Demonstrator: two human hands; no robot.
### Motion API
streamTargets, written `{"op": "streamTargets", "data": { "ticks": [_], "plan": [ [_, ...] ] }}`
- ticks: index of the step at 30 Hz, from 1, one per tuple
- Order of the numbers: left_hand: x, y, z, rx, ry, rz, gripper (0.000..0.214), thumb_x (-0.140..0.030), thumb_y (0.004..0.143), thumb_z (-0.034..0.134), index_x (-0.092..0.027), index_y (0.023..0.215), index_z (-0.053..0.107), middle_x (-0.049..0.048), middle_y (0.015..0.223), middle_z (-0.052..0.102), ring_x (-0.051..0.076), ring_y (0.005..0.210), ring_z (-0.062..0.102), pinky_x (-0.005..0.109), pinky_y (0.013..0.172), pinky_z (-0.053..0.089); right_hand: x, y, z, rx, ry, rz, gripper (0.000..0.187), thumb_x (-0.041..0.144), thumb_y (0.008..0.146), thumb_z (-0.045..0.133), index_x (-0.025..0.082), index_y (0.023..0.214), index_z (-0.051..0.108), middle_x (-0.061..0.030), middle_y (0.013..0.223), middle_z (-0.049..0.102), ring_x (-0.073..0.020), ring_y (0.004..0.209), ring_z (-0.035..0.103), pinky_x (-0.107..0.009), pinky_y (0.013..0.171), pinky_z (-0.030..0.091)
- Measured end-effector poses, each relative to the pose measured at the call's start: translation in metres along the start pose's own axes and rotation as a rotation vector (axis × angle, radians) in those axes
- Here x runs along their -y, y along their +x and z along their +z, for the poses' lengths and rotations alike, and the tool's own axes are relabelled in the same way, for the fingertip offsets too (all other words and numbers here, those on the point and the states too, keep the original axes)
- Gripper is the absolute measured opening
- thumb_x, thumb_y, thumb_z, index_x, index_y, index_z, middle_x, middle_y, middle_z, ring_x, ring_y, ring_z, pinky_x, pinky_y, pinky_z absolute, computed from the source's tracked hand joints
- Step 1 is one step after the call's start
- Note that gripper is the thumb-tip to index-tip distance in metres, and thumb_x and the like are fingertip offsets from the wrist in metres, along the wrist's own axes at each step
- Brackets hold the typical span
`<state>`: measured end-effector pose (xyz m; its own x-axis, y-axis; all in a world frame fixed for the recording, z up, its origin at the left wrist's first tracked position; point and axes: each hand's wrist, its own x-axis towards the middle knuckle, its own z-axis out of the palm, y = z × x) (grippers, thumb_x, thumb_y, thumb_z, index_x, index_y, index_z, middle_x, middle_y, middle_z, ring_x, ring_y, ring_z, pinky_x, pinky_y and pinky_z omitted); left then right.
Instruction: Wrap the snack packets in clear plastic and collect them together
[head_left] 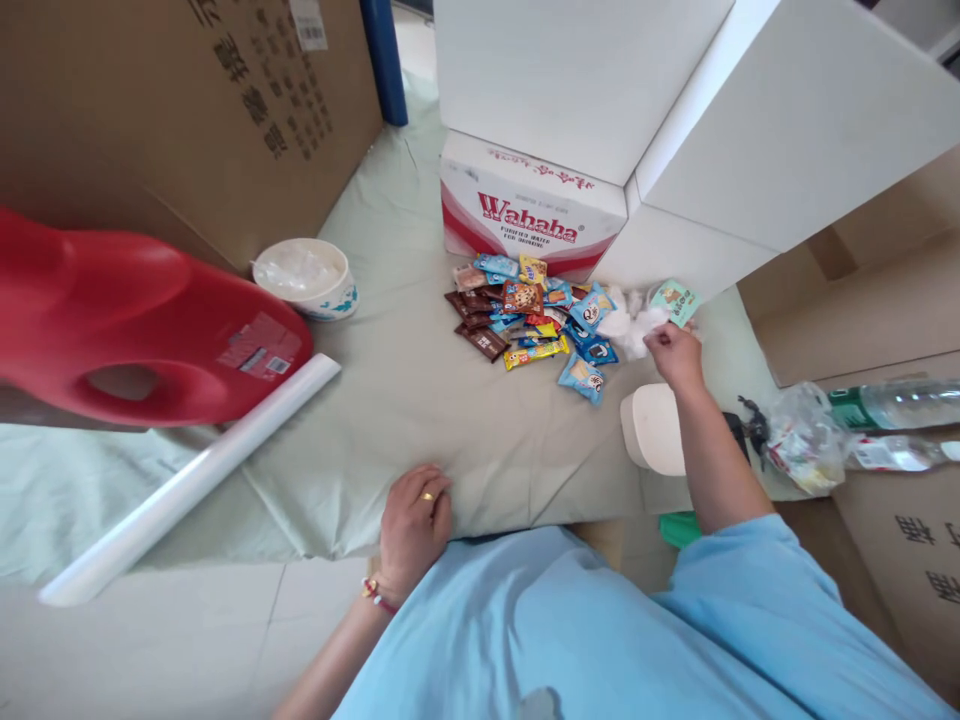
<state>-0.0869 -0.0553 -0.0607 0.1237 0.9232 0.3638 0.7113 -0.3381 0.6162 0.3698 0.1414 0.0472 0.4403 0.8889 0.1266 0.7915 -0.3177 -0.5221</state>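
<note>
My right hand [677,357] is closed in a pinch at the edge of a white plastic bag [637,325]. A green printed label [676,301] lies against the bag, just above my fingers. To the left of the bag is a pile of small wrapped snacks [523,297] in blue, brown and yellow. A single blue snack packet [582,377] sits at the pile's front edge. Below my right hand stands a white plastic container [651,430], partly hidden by my forearm. My left hand [416,520] rests on the table's near edge, fingers curled, with nothing visible in it.
A Wahaba water carton [525,215] and white boxes [555,80] stand behind the snacks. At left are a red jug [135,310], a white roll [187,485], a paper tub [307,278] and a large cardboard box [172,120]. Plastic bottles [900,405] lie at right.
</note>
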Motion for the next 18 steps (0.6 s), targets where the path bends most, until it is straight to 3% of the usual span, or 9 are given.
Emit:
{"op": "streamTargets", "data": {
  "ticks": [3,5,8,13,15,18],
  "plan": [
    [-0.007,0.005,-0.006,-0.040,-0.172,-0.170,0.020,-0.017,0.095,0.054,-0.021,0.098,0.073,0.0092,0.105,0.074,0.023,0.103,0.069,0.041,0.094,0.057,0.008,-0.037,-0.006,0.004,0.646,0.127,0.029,0.039,0.073,0.080,0.021,0.088,0.064,0.0047,0.067,0.057,-0.0105,0.054,0.047,-0.025,0.053,0.039],
    [-0.018,0.015,-0.007,-0.005,-0.293,-0.260,0.019,-0.023,0.097,0.053,-0.022,0.100,0.072,0.0081,0.104,0.072,0.022,0.101,0.069,0.039,0.091,0.057,0.019,-0.069,-0.004,0.131,0.975,0.219,0.036,0.039,0.066,0.086,0.022,0.087,0.062,0.0076,0.064,0.052,-0.0071,0.049,0.040,-0.021,0.047,0.033],
    [-0.040,0.039,0.000,0.101,-0.544,-0.376,0.022,-0.039,0.098,0.057,-0.022,0.100,0.071,0.0076,0.104,0.069,0.021,0.099,0.068,0.036,0.085,0.058,0.041,-0.115,0.013,0.355,1.253,0.328,0.035,0.031,0.064,0.088,0.022,0.086,0.063,0.0067,0.066,0.054,-0.0057,0.049,0.039,-0.018,0.044,0.033],
    [-0.073,0.083,0.021,0.375,-1.189,-0.720,0.057,-0.068,0.087,0.069,-0.021,0.117,0.065,0.0118,0.120,0.067,0.022,0.098,0.071,0.033,0.074,0.060,0.074,-0.177,0.051,0.634,1.353,0.463,0.036,0.033,0.064,0.091,0.022,0.087,0.066,0.0062,0.065,0.057,-0.0045,0.049,0.036,-0.018,0.044,0.034],
    [-0.078,0.093,0.028,0.380,-1.304,-0.754,0.060,-0.068,0.080,0.077,-0.020,0.113,0.066,0.0106,0.117,0.069,0.021,0.097,0.070,0.032,0.075,0.059,0.080,-0.194,0.061,0.709,1.286,0.479,0.040,0.039,0.063,0.093,0.021,0.088,0.067,0.0073,0.062,0.054,-0.0045,0.048,0.038,-0.018,0.044,0.033],
    [-0.076,0.096,0.033,0.296,-1.223,-0.742,0.050,-0.058,0.070,0.088,-0.017,0.092,0.069,0.0043,0.092,0.071,0.017,0.084,0.066,0.028,0.072,0.054,0.080,-0.206,0.063,0.718,1.141,0.424,0.042,0.045,0.064,0.093,0.020,0.088,0.069,0.0065,0.063,0.055,-0.0049,0.047,0.040,-0.020,0.043,0.031]
  ]
}}
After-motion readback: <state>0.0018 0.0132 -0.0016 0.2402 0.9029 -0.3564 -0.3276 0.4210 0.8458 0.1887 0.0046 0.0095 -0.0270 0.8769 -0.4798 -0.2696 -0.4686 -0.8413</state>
